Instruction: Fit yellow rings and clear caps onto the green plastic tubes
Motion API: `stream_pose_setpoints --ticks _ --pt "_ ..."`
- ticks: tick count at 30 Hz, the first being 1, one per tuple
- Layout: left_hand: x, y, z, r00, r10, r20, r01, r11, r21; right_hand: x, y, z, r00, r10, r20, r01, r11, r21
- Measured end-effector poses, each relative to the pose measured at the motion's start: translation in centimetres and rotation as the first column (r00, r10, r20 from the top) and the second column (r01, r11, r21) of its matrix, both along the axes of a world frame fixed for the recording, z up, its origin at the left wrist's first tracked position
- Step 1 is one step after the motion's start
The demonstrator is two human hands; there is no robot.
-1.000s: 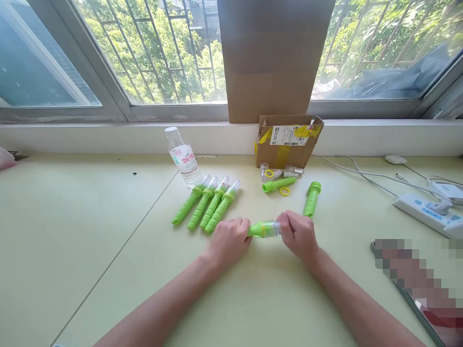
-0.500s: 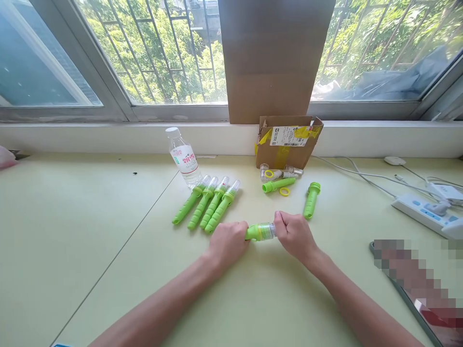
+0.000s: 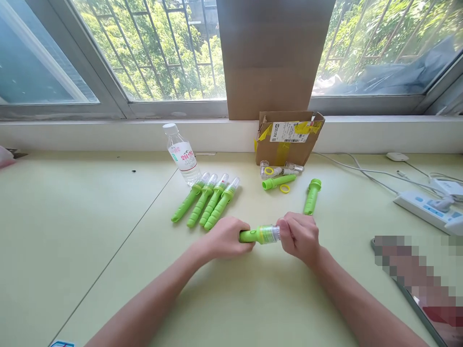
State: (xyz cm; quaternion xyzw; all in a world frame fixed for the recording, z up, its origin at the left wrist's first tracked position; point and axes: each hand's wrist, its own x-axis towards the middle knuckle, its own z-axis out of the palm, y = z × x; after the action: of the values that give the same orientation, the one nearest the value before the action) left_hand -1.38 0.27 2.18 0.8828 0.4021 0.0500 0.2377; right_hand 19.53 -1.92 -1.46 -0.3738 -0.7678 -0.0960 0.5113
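A green tube with a clear cap [image 3: 265,234] lies crosswise between my hands, a yellow ring showing near the joint. My left hand [image 3: 229,237] is closed round its green body. Fingers of my right hand [image 3: 299,237] wrap the clear cap end, hiding its tip. Several capped green tubes [image 3: 217,207] lie side by side beyond my left hand. Past my right hand is an uncapped green tube [image 3: 312,196]. Another green tube [image 3: 279,182] rests by a yellow ring [image 3: 285,189] and some clear caps [image 3: 294,167].
A water bottle [image 3: 183,156] stands behind the capped tubes. An open cardboard box [image 3: 287,144] is at the back by the window. To the right are a white power strip [image 3: 427,210] with cables and a phone-like device [image 3: 412,294], partly pixelated.
My left hand's grip on the green body has loosened and shifted, baring more of it. My right hand has moved slightly right with the cap. The view has tilted slightly.
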Motion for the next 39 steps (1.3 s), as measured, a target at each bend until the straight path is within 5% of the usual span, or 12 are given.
stream_pose_setpoints --ticks 4,9,14,20,23,25,27,29,35,39 --pt "-0.2 0.1 0.5 1.0 -0.018 -0.005 0.017 0.991 -0.13 -0.4 -0.3 0.5 0.997 0.013 0.074 -0.018 0.998 0.061" --pt "0.9 -0.6 -0.7 0.992 0.107 -0.068 -0.1 0.99 0.096 -0.3 -0.1 1.0 0.987 -0.145 0.075 0.151 0.985 -0.078" --pt "1.2 -0.9 -1.4 0.974 0.18 -0.137 -0.147 0.963 0.224 -0.4 -0.1 1.2 0.984 -0.166 0.058 0.176 0.945 -0.276" --pt "1.2 -0.6 -2.1 0.932 0.254 -0.259 -0.138 0.908 0.395 -1.0 0.1 1.8 0.975 -0.221 0.029 0.187 0.737 -0.65" --pt "1.3 -0.5 -2.5 0.932 0.249 -0.264 -0.127 0.904 0.408 -0.9 0.4 1.4 0.974 -0.226 0.019 0.168 0.667 -0.726" --pt "1.3 -0.3 -2.5 0.935 0.238 -0.263 -0.114 0.904 0.412 -0.8 0.5 0.8 0.977 -0.215 -0.015 0.152 0.735 -0.661" --pt "1.2 -0.1 -2.1 0.94 0.219 -0.261 -0.097 0.906 0.413 -0.5 0.6 0.0 0.985 -0.168 -0.037 0.131 0.871 -0.473" --pt "0.8 0.0 -1.4 0.953 0.18 -0.244 -0.073 0.918 0.39 -0.4 0.5 -0.4 0.992 -0.122 -0.033 0.107 0.95 -0.294" --pt "-0.3 0.1 0.7 0.997 0.038 -0.068 -0.04 0.999 -0.028 -0.4 0.1 0.3 0.997 -0.006 0.075 0.002 0.999 0.05" --pt "-0.1 0.1 0.6 0.992 0.096 -0.077 -0.098 0.995 -0.021 -0.1 0.2 0.7 0.985 -0.03 0.17 0.031 1.0 0.001"
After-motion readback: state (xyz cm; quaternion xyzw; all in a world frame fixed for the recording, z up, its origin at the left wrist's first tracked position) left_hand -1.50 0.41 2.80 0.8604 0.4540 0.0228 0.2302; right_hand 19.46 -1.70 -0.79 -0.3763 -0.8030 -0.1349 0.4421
